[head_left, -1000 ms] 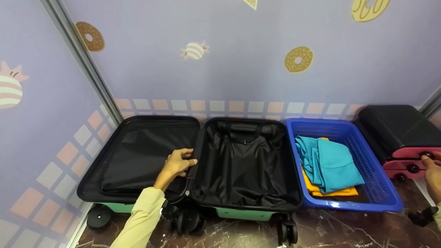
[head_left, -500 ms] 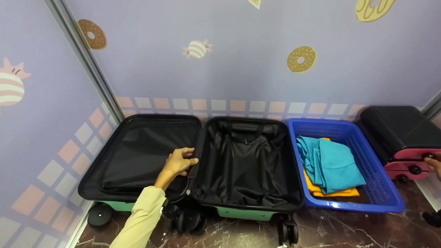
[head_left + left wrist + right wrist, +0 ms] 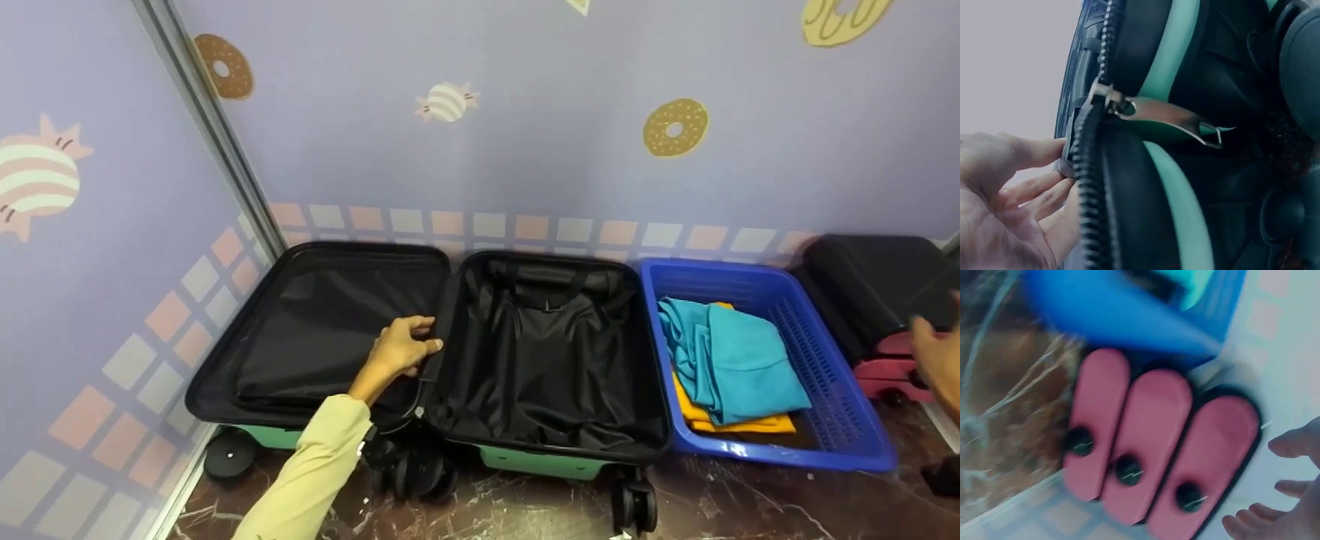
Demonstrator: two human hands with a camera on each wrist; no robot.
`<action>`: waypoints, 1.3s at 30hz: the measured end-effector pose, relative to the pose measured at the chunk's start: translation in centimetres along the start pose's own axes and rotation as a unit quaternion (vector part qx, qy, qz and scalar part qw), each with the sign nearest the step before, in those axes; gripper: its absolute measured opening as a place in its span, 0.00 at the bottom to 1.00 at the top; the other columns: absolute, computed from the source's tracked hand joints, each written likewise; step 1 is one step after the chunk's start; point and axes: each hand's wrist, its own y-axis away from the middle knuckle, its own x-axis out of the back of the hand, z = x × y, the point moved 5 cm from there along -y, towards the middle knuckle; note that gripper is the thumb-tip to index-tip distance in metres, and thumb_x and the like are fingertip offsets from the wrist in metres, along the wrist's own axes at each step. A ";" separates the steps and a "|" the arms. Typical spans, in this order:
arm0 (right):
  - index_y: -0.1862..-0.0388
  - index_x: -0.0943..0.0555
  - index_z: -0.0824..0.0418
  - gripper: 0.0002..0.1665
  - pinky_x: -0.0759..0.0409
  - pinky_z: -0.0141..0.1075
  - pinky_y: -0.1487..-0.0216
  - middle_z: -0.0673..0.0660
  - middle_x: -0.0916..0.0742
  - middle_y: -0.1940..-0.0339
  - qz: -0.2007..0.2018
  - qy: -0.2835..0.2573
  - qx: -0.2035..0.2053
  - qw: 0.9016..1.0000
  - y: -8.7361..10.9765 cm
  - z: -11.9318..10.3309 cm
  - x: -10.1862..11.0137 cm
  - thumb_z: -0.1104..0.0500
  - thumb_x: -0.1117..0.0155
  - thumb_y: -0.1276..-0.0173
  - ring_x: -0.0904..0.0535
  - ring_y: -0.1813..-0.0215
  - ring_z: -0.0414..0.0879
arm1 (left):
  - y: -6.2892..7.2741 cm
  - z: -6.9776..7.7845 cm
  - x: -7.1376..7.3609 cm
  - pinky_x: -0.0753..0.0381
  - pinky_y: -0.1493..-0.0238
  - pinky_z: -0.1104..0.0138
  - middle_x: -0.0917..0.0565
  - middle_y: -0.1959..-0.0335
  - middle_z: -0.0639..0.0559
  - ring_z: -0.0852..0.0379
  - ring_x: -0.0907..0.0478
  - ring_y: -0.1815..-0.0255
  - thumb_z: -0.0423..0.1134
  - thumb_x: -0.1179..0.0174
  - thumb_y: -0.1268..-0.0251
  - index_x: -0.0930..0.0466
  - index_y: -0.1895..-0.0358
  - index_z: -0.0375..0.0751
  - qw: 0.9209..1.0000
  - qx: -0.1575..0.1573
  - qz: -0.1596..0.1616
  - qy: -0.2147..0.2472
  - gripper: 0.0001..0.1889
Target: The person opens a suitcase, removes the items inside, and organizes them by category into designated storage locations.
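Observation:
A green suitcase with black lining (image 3: 555,367) lies spread open on the floor, its two halves side by side. At the seam between the halves, my left hand (image 3: 397,346) pinches the inner edge with thumb and fingers. In the left wrist view the fingers hold a small dark tab (image 3: 1066,164) beside the zipper teeth (image 3: 1090,208), near a metal zipper pull (image 3: 1159,112). My right hand (image 3: 1283,506) is in the air with fingers spread, holding nothing, close to a black block with rounded pink end panels (image 3: 1151,416) and black knobs.
Beside the suitcase stands a blue plastic basket (image 3: 780,456) with folded turquoise cloth (image 3: 754,367) on yellow-orange cloth (image 3: 742,426). A lilac wall (image 3: 540,165) runs behind everything. Black suitcase wheels (image 3: 637,506) stick out over the dark marbled floor (image 3: 540,517).
My right hand has left the knob on the pink panel and opened in the air. My left hand keeps its place at the suitcase seam. The head view has turned slightly left.

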 end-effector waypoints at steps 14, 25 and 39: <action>0.27 0.23 0.63 0.26 0.26 0.52 0.26 0.70 0.23 0.26 -0.184 -0.034 0.275 0.943 5.1 -12.2 -4.6 0.59 0.36 0.21 0.29 0.27 0.72 | 1.5 2.7 2.8 0.20 0.36 0.44 0.21 0.29 0.37 0.36 0.20 0.34 0.38 0.33 0.28 0.25 0.27 0.37 0.982 -0.176 0.024 -0.060 0.28; 0.24 0.24 0.53 0.29 0.36 0.75 0.31 0.63 0.26 0.21 -0.269 -0.033 0.324 0.906 8.9 -16.0 -6.2 0.56 0.35 0.21 0.35 0.22 0.71 | 3.5 5.3 3.6 0.35 0.21 0.45 0.31 0.20 0.48 0.45 0.36 0.19 0.48 0.37 0.22 0.31 0.21 0.49 0.952 -0.296 -0.027 -0.073 0.31; 0.22 0.26 0.50 0.30 0.35 0.70 0.26 0.59 0.25 0.21 -0.301 -0.066 0.398 0.864 11.8 -19.4 -9.8 0.56 0.36 0.20 0.33 0.21 0.63 | 5.5 5.1 4.0 0.47 0.20 0.35 0.40 0.16 0.57 0.50 0.46 0.14 0.61 0.40 0.24 0.37 0.18 0.64 0.942 -0.298 -0.065 -0.140 0.35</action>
